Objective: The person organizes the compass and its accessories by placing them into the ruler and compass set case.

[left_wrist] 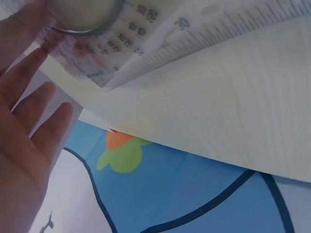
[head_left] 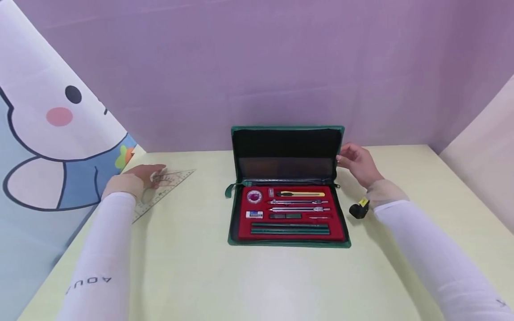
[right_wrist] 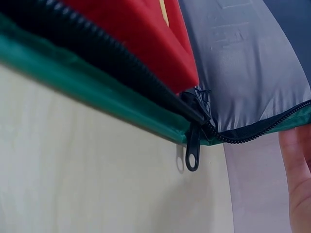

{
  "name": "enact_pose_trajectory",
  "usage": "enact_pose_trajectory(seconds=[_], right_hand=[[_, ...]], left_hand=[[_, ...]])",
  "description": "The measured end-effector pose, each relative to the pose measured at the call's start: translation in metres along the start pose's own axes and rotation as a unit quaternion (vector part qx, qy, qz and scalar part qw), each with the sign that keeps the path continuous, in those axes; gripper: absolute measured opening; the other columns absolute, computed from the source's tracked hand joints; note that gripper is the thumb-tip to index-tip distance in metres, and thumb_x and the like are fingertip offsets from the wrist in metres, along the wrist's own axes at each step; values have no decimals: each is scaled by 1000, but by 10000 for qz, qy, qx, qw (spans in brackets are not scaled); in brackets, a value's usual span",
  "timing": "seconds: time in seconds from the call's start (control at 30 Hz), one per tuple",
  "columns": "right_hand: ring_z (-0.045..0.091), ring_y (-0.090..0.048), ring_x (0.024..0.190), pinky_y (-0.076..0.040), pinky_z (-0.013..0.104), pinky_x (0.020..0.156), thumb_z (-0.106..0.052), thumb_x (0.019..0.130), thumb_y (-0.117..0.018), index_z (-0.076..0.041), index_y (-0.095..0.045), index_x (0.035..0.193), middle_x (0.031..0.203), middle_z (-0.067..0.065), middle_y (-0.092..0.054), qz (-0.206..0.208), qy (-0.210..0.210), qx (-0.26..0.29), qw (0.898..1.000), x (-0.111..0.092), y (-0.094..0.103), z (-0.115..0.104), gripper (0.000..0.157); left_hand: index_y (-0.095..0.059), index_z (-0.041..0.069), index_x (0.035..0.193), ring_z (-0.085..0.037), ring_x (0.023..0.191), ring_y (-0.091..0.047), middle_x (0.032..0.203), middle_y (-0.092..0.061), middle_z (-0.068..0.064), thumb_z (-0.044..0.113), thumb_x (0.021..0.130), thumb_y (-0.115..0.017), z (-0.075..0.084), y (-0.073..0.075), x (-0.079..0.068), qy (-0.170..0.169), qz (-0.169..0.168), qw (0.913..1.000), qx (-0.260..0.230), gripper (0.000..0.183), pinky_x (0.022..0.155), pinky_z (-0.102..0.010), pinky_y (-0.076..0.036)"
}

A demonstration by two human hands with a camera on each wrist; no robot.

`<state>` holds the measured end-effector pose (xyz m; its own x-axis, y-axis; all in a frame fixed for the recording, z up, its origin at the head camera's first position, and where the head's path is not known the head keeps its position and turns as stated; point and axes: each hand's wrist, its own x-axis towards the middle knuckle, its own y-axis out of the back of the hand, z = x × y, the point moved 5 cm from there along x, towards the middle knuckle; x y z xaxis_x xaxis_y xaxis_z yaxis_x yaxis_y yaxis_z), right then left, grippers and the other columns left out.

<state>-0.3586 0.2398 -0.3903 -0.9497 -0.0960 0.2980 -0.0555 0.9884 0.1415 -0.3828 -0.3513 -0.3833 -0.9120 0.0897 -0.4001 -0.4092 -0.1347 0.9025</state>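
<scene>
On the left of the table, my left hand [head_left: 143, 173] pinches a clear plastic set square [head_left: 173, 182] between thumb and index finger, the other fingers spread loosely. Its printed scale and round cutout show in the left wrist view. A green zip-up drawing instrument case [head_left: 234, 236] lies unfolded mid-table, its lid [head_left: 287, 167] raised at the back. My right hand [head_left: 358, 164] holds the lid's right edge, some fingers hidden behind it. The case's red insert [head_left: 244, 232] carries compasses [head_left: 299, 209], pencils [head_left: 290, 231], a yellow cutter [head_left: 303, 194] and an eraser [head_left: 254, 215].
A small black object with a yellow label [head_left: 359, 208] lies right of the case, beside my right wrist. The zip pull [right_wrist: 193, 153] hangs at the case's hinge corner. A purple backdrop [head_left: 281, 67] rises behind the table, and a cartoon-print sheet [head_left: 44, 133] borders the left.
</scene>
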Motion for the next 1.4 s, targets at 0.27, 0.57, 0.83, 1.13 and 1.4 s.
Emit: enact_pose_trajectory(seconds=[0.27,0.57,0.83,1.13,1.4], right_hand=[[2,-62,79,-52,18,72,6,90,-54,1,-53,98,84,-11,-62,2,-11,-253,9997,2,3,-1,10],[1,-62,78,-52,17,71,6,90,-55,6,-52,99,83,-12,-61,-29,79,-446,9990,4,3,-2,9],[1,-62,78,-52,17,71,8,90,-54,2,-54,98,84,-11,-61,71,149,-405,9990,2,10,-3,10],[1,-61,79,-52,16,71,7,90,-54,3,-52,99,84,-10,-61,208,133,-418,9988,3,7,-3,9],[0,-60,77,-52,16,70,7,91,-54,-3,-54,96,81,-13,-60,310,115,-517,9981,4,6,-2,11]], left_hand=[[-36,7,141,-50,126,-33,140,-38,-27,22,78,-76,2,3,5,-262,484,9979,349,76,99,-64,-28],[-55,5,124,-42,104,-51,115,-49,-24,13,72,-80,-12,12,0,-789,1257,9874,544,58,86,-58,-42],[-67,4,101,-29,84,-57,94,-61,-18,-17,79,-49,16,33,-20,-1126,1327,9814,807,35,78,-48,-47],[-68,4,97,-32,95,-60,99,-67,-14,-7,88,-53,63,60,-47,-1817,1894,9641,416,20,83,-49,-48],[-67,5,98,-27,92,-63,98,-68,-10,-1,88,-54,130,62,-61,-2783,1962,9402,-121,17,82,-45,-50]])
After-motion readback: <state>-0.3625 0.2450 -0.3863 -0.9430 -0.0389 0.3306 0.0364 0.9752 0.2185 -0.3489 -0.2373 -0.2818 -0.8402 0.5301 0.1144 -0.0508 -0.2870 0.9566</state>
